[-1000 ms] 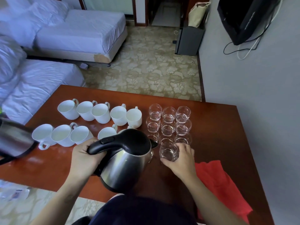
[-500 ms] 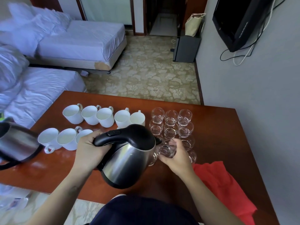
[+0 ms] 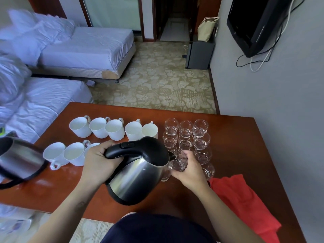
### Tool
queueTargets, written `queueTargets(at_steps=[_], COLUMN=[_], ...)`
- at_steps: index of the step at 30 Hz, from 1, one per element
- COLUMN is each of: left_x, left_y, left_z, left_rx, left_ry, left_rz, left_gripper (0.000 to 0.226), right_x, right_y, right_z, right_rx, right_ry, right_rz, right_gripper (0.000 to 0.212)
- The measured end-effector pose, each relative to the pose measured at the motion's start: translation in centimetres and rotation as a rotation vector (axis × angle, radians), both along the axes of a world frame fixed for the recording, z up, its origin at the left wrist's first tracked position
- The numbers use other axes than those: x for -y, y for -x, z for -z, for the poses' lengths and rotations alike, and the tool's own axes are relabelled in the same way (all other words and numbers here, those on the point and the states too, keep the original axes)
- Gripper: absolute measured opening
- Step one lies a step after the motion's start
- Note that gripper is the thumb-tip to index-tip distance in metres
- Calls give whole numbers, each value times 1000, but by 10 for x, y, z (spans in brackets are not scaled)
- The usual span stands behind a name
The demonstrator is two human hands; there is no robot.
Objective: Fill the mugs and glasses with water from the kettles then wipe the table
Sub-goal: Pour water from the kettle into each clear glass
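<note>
1. left grip [image 3: 100, 162]: fingers are curled round the black handle of the kettle [image 3: 140, 178] and clamped on it. the kettle is clear of the desk and tilted, spout to the right. holding it by the handle keeps the hand off the steel body and gives leverage over the tilt
2. right grip [image 3: 191, 170]: fingers and thumb are wrapped round a glass [image 3: 178, 163] and clamped on it. the rim sits just at the spout. this hold likely steadies the glass and keeps the pour away from its neighbours. whether the glass is lifted or resting on the desk cannot be told
3. step in hand, as judged: filling this glass. no stream of water is visible
4. the other glasses [image 3: 185, 135] stand upright in tight rows just beyond the right grip. their fill levels are hard to read
5. the white mugs [image 3: 114, 130] stand in two rows left of the glasses, mouths up. the near row is partly hidden behind the left grip
6. a second kettle [image 3: 21, 158] shows at the left edge, blurred. what supports it cannot be told
7. a red cloth [image 3: 242, 199] lies on the near right of the desk [image 3: 245, 141], beside the right forearm, within reach for the wiping step, not yet begun
</note>
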State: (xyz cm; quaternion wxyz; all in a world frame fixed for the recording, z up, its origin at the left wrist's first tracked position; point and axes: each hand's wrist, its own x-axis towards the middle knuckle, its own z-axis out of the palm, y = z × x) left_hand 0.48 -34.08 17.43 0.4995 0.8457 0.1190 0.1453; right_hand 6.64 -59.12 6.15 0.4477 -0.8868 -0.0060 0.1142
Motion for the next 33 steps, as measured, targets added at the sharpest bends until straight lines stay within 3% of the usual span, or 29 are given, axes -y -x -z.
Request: queueTargets(at_steps=[6,15,20,33], left_x=[0,-1,-1,0], left_y=[-2,-5,-6,-9], left_z=[-1,3,3,2], left_rx=[-10,-37,-31,-32], left_ry=[-4,-40,-41,-52], left_rz=[-3,-10,3,18], left_gripper=[9,16,4,13], right_x=[1,4,6,8], right_y=[3,6,6,9], right_z=[0,0,0,0], right_rx=[-30,-56,-51,-60], right_ry=[17,27,36,67], right_rz=[4,12,25,25], right_gripper=[85,83,80,81])
